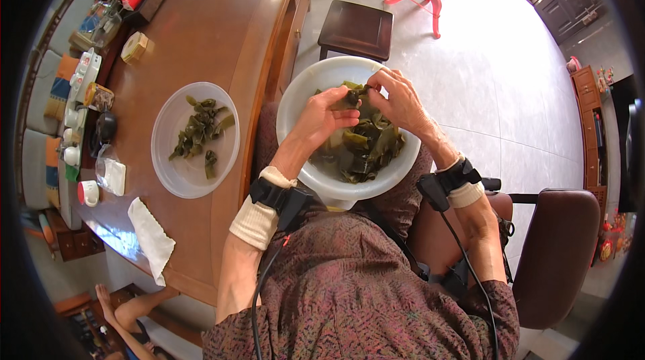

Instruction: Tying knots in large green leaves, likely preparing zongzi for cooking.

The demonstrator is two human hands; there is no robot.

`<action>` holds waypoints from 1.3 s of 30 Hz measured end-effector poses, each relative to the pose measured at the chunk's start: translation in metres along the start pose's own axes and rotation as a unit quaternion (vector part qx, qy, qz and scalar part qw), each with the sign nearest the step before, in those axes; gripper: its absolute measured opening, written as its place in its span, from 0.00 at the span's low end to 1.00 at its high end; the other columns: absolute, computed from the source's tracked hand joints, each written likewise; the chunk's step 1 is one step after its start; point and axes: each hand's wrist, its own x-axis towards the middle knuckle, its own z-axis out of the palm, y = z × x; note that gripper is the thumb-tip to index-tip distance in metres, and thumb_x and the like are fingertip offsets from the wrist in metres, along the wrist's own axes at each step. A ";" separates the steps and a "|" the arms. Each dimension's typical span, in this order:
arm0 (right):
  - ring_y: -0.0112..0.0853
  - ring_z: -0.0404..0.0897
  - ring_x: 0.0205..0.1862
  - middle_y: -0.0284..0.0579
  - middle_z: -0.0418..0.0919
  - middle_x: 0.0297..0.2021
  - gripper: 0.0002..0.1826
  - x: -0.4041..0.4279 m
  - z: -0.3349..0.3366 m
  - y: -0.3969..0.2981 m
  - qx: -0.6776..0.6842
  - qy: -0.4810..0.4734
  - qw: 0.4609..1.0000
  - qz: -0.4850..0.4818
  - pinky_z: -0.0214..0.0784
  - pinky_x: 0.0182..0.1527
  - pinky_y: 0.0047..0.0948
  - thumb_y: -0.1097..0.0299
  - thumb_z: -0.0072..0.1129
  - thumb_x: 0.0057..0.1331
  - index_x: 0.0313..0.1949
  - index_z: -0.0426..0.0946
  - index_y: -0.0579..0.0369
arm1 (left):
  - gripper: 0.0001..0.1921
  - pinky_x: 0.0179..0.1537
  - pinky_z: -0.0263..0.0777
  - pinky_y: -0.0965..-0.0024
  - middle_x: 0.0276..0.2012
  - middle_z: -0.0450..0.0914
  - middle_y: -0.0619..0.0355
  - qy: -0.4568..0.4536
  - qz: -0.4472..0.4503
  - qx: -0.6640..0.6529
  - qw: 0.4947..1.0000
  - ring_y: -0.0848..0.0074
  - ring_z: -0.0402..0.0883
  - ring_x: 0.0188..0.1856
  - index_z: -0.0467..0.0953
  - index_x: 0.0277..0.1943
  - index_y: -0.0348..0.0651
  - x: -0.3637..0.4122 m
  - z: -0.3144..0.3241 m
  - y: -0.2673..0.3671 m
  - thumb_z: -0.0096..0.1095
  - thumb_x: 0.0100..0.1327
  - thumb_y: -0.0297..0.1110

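Both hands meet over a large white plastic basin [297, 77] at my lap, which has cloudy water and dark green kelp strips [373, 153] in it. A short kelp piece [357, 94] spans the gap between my fingers. My left hand [325, 112] pinches its left end between thumb and fingers, palm partly turned up. At the other end, the fingertips of my right hand [399, 100] grip the same strip. On the table to the left, a translucent plastic bowl [160, 158] has several kelp pieces [199, 125] in it, some looking knotted.
The wooden table [201, 37] bears a white cloth [151, 239], a red-and-white mug [89, 193] and a tea tray with cups [75, 113]. Ahead stands a dark wooden stool [356, 30]; a brown chair back [557, 256] is at right. Another person's leg [138, 309] shows lower left.
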 end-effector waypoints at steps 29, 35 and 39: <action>0.44 0.81 0.32 0.51 0.81 0.26 0.09 -0.034 0.054 0.036 0.095 -0.281 0.926 0.235 0.72 0.38 0.39 0.65 0.59 0.51 0.29 0.81 0.55 | 0.10 0.39 0.75 0.72 0.31 0.84 0.52 0.135 0.280 0.543 0.780 0.72 0.83 0.34 0.80 0.40 0.35 -0.039 -0.029 0.026 0.64 0.57 0.31; 0.45 0.81 0.36 0.53 0.81 0.28 0.09 -0.078 0.094 0.048 -0.114 -0.353 0.907 0.200 0.73 0.40 0.40 0.65 0.60 0.49 0.30 0.81 0.54 | 0.08 0.35 0.73 0.75 0.29 0.83 0.58 0.081 0.184 0.465 0.862 0.79 0.79 0.31 0.81 0.38 0.36 -0.008 -0.029 -0.011 0.63 0.59 0.31; 0.29 0.79 0.29 0.43 0.80 0.23 0.10 -0.044 0.038 0.046 0.154 -0.271 0.897 0.312 0.71 0.35 0.30 0.68 0.60 0.49 0.30 0.81 0.58 | 0.06 0.32 0.71 0.79 0.29 0.82 0.61 0.125 0.122 0.375 0.910 0.83 0.77 0.30 0.81 0.37 0.38 -0.013 -0.047 -0.008 0.61 0.60 0.30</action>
